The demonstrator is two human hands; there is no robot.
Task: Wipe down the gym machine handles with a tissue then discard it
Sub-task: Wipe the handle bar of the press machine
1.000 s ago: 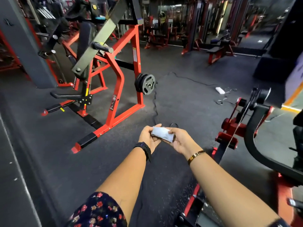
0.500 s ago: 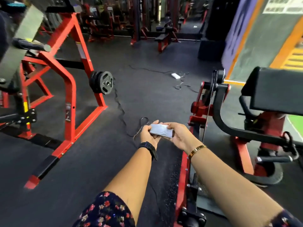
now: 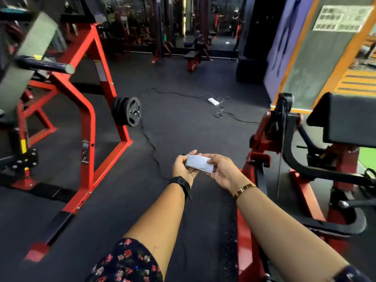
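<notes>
A folded white tissue (image 3: 199, 163) is held between both hands out in front of me, over the dark floor. My left hand (image 3: 183, 168) pinches its left end, with a black watch on that wrist. My right hand (image 3: 221, 171) holds its right end with curled fingers, a gold bracelet on the wrist. A black padded handle bar (image 3: 43, 65) sticks out of the red machine (image 3: 86, 117) at the upper left, well away from both hands. To the right stands another red machine (image 3: 262, 139) with a black curved arm (image 3: 293, 157).
A black weight plate (image 3: 132, 111) hangs on the left machine's peg. A black cable (image 3: 150, 143) and a white power strip (image 3: 213, 101) lie on the rubber floor (image 3: 183, 123) ahead. A black pad (image 3: 352, 123) sits at right. Benches and racks fill the back.
The view has swung right: the left red machine slid toward the left edge and the right machine with its pad came into view. Both hands kept hold of the tissue.
</notes>
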